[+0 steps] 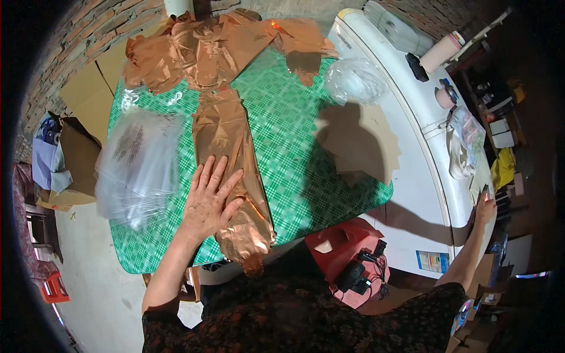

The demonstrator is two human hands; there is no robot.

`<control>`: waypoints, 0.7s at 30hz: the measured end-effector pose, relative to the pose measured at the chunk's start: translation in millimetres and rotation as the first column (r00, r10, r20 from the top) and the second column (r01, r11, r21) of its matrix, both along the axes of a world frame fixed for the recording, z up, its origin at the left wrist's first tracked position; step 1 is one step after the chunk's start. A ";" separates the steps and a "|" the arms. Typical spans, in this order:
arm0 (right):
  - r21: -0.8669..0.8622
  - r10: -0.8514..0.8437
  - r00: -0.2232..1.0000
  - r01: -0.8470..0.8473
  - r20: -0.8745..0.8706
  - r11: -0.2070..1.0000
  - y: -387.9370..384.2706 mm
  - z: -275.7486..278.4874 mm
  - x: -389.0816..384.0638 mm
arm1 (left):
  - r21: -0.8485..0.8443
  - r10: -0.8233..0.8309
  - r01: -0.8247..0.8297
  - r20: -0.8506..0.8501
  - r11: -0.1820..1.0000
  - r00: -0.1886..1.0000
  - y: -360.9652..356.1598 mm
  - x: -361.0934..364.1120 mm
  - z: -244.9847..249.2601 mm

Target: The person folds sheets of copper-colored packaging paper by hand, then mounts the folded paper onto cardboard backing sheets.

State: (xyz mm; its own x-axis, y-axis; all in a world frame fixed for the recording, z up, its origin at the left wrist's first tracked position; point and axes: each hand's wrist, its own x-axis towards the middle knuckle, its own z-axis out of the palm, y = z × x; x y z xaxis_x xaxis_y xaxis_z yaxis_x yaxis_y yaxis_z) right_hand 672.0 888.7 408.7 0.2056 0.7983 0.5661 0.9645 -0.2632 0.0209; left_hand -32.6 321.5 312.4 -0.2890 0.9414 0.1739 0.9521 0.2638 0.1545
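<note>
My left hand (209, 199) lies flat with fingers spread on a long, deflated copper-coloured foil balloon (226, 129). This balloon stretches down the green checked tablecloth (288, 135), and its crumpled lower end hangs over the near edge. More copper foil (212, 50) is heaped across the far side of the table. Left of my hand lies a stack of clear plastic bags (141, 159). Far to the right, my right hand (485, 209) is closed by the end of the white chest freezer (376, 226). A small dark thing shows at its fingers, too small to make out.
On the freezer sit a clear plastic bundle (356, 81), a piece of cardboard (359, 141) and a pink roll (441, 53). A red bag with black adapters (353, 276) is below the table's near edge. At left stands an open cardboard box (76, 159).
</note>
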 end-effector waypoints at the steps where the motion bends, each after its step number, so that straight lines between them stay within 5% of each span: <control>1: -0.026 -0.021 1.000 0.020 -0.018 0.999 -0.4 0.7 2.1 | -0.001 0.001 -0.001 -0.002 1.000 1.000 0.4 -0.4 -0.4; 4: 0.130 0.088 0.996 -0.085 -0.019 0.988 0.2 -4.6 10.5 | -0.007 -0.006 0.006 -0.005 1.000 1.000 1.3 -0.3 -0.9; 8: 0.096 0.263 0.962 -0.269 0.074 0.958 6.0 -6.4 25.3 | -0.011 0.000 0.000 -0.001 1.000 1.000 0.2 0.3 1.8; 13: -0.167 -0.035 0.994 0.017 -0.102 0.986 -21.8 12.6 -22.2 | -0.002 -0.005 0.005 0.000 1.000 1.000 0.5 0.2 0.4; 14: -0.060 0.038 0.996 -0.043 -0.086 0.997 -12.4 5.3 -11.8 | -0.002 -0.003 0.003 0.003 1.000 1.000 0.7 0.5 1.3; 17: -0.120 0.092 0.992 -0.103 -0.090 0.987 -12.4 13.0 2.2 | -0.010 0.006 -0.006 0.019 1.000 1.000 0.7 1.2 4.3; 21: 0.150 0.167 0.986 -0.166 0.004 0.975 -34.6 6.6 -8.1 | -0.038 0.007 -0.006 0.024 0.999 1.000 1.3 0.7 3.7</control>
